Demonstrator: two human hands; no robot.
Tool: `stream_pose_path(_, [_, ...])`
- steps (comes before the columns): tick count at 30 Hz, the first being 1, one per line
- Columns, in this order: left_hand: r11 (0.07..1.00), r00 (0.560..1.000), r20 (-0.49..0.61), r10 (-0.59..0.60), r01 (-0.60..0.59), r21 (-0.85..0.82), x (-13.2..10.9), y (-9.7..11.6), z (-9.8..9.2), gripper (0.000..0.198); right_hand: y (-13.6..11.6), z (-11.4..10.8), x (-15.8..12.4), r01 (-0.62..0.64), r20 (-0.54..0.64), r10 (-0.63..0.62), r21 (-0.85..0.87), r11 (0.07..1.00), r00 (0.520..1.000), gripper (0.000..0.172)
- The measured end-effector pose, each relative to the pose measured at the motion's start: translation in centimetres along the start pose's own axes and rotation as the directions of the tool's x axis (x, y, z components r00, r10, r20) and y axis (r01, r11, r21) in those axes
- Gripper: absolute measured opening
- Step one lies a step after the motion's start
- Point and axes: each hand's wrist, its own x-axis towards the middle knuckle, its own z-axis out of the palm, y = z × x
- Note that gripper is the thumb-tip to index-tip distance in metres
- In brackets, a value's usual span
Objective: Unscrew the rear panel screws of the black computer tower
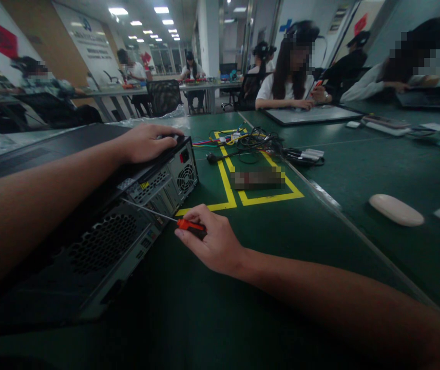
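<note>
A black computer case (61, 146) lies on its side at the left, its grey rear panel with vents and ports turned toward the right. Across its top edge rests my left hand (148, 142), the fingers laid out on the surface near the far corner. My right hand (217, 242) grips the orange and black handle of a screwdriver (192, 226). The thin shaft points left, and its tip is at the rear panel near the upper edge. Whether the tip sits in a screw cannot be made out.
Bundled cables (258, 139) and a blurred-out item (258, 178) lie by yellow tape (227, 190) on the green table (343, 185). A pale oval object (396, 209) is at right. Across the table, a person (287, 77) works at a flat panel (316, 114).
</note>
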Motion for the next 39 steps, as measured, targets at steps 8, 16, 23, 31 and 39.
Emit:
stream_pose_path(8, [1.000, 1.000, -0.004, -0.001, 0.001, 0.001, 0.00, -0.07, 0.14, 0.079, 0.05, 0.05, -0.08, 0.011, -0.012, -0.011, 0.002, 1.000, 1.000, 0.018])
stream_pose_path(16, [1.000, 1.000, 0.022, 0.003, -0.004, 0.003, -0.10, 0.26, -0.12, 0.079, -0.14, 0.01, -0.13, 0.025, -0.029, -0.024, 0.017, 1.000, 0.999, 0.023])
stream_pose_path(23, [1.000, 1.000, 0.015, -0.004, 0.004, -0.006, -0.10, 0.24, 0.01, 0.079, 0.09, 0.11, -0.18, 0.042, -0.018, -0.042, 0.001, 0.999, 0.999, 0.027])
stream_pose_path(31, [1.000, 1.000, 0.019, -0.001, 0.001, 0.007, -0.03, 0.23, -0.10, 0.079, 0.69, 0.32, -0.25, 0.049, -0.011, -0.048, 0.049, 0.998, 0.999, 0.021])
stream_pose_path(39, [1.000, 1.000, 0.005, -0.001, 0.001, 0.006, 0.03, -0.08, 0.06, 0.078, 0.45, 0.19, 0.00, 0.077, -0.015, -0.077, 0.007, 0.997, 0.997, 0.021])
